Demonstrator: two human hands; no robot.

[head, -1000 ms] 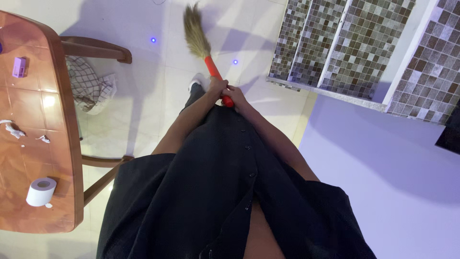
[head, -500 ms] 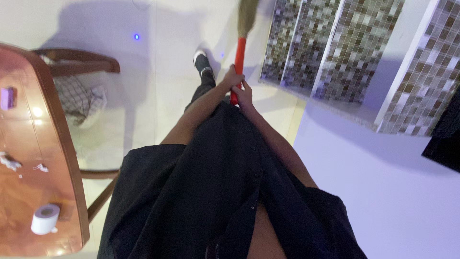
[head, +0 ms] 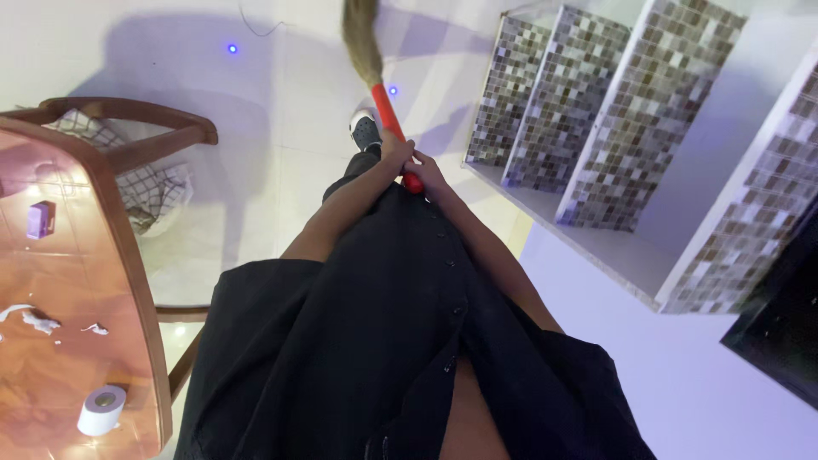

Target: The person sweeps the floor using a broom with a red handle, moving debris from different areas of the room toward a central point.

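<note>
open floor (head: pixel 281 111) ahead, chair (head: pixel 136 128) and table (head: pixel 94 281) tight on left, tiled shelving (head: pixel 596 128) (mosaic partitions) close right, broom (head: pixel 379 81) between

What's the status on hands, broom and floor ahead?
Left hand and right hand both gripping the broom by its red handle. Bristles angled out over the white floor. Chair to the left, tiled shelf close on the right.

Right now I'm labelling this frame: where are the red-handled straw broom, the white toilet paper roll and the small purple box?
red-handled straw broom (head: pixel 386 106), head view, on the red handle.
white toilet paper roll (head: pixel 102 410), head view, on its side wall.
small purple box (head: pixel 39 219), head view, on its top face.
</note>
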